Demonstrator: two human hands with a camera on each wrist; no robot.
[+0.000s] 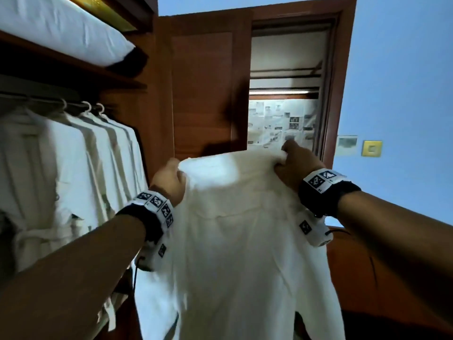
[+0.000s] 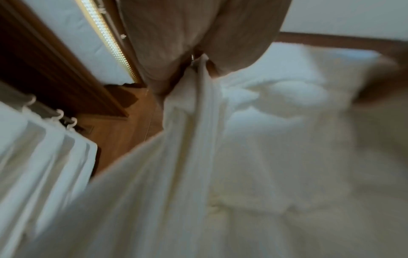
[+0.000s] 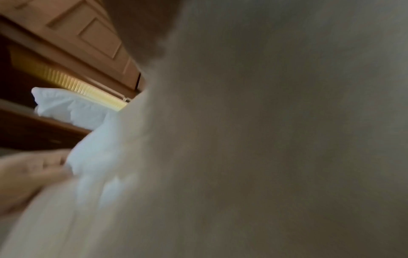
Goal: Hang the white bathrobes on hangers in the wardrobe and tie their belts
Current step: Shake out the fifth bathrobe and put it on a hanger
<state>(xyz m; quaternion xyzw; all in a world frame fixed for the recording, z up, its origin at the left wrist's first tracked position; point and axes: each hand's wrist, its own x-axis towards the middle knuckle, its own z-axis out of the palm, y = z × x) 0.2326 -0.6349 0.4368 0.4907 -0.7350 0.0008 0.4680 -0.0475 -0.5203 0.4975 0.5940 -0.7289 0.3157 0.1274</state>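
I hold a white bathrobe (image 1: 235, 236) up in front of the open wardrobe. My left hand (image 1: 169, 181) grips its upper left corner, and my right hand (image 1: 293, 163) pinches its upper right edge. The cloth hangs down between my arms. In the left wrist view the robe (image 2: 243, 157) bunches under my fingers (image 2: 172, 45). The right wrist view is almost filled by blurred robe cloth (image 3: 264, 139), with my left hand (image 3: 28, 172) at its left edge. Several white robes (image 1: 73, 173) hang on white hangers (image 1: 87, 106) from the rail at left. No hanger shows in the held robe.
A white pillow (image 1: 63, 30) lies on the wardrobe shelf (image 1: 73, 67) above the rail. The wooden wardrobe door (image 1: 203, 89) stands open behind the robe. A doorway (image 1: 284, 99) and a blue wall (image 1: 402, 94) with a yellow switch plate (image 1: 371, 148) are at right.
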